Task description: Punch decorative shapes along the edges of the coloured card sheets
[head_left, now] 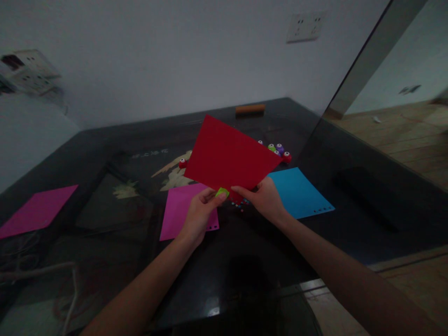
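My left hand (199, 211) is closed around a small green hole punch (222, 192) at the near edge of a red sheet of paper (231, 154). My right hand (268, 198) pinches the same sheet by its near right edge, thumb on top. The sheet is held tilted above the table. Below it lie small paper dots (241, 204) in several colours. A pink sheet (173, 212) lies partly behind my left hand, and a blue sheet (297, 191) is to the right of my right hand. Both show punched holes along their near edges.
Past the red sheet sit several small round eyed figures (279, 149) in red, green and purple. Another red one (182, 163) is on the left. A second pink sheet (38, 211) lies far left, and a brown roll (250, 110) rests at the back of the dark glossy table (217, 270).
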Available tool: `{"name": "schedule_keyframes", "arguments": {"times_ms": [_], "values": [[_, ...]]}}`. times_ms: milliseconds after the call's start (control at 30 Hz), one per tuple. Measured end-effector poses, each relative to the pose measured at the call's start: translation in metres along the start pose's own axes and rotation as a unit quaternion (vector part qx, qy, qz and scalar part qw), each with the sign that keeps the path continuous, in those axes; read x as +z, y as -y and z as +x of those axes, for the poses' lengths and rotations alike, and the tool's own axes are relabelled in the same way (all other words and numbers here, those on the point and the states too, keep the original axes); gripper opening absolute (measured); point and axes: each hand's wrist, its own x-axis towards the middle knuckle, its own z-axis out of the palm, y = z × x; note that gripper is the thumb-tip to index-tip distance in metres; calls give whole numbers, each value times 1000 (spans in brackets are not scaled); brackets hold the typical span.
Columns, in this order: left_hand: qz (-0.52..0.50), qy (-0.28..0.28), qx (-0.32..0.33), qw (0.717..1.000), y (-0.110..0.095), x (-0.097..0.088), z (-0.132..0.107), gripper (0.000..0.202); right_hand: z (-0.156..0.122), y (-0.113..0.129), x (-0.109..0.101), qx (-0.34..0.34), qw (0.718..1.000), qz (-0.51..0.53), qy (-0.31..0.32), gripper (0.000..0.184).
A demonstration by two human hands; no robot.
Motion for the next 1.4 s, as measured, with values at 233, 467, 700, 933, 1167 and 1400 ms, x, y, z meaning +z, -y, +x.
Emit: {"name": "schedule_keyframes", "arguments": {"times_ms": [233, 467, 700, 933, 1167, 1400], "values": [[-9, 6, 6, 1000, -1, 1, -1, 22, 0, -1, 0, -9, 1000, 3, -1, 16], [-16, -10, 4, 1000, -2, 4, -3, 25, -1, 1, 0, 6, 1000, 0, 0, 15], [-18, -15, 10, 1000, 0, 3, -2, 23, 0, -1, 1, 5, 1000, 6, 1, 17], [-10, 3, 23, 1000, 1, 2, 0, 22, 1, 1, -2, -3, 1000, 16, -3, 18], [-8, 23, 40, 999, 1, 5, -2, 27, 3, 9, -13, 23, 997, 65, 34, 29], [3, 32, 37, 999, 2, 10, -2, 26, 1, 3, -22, 70, 984, 152, 52, 34]]}}
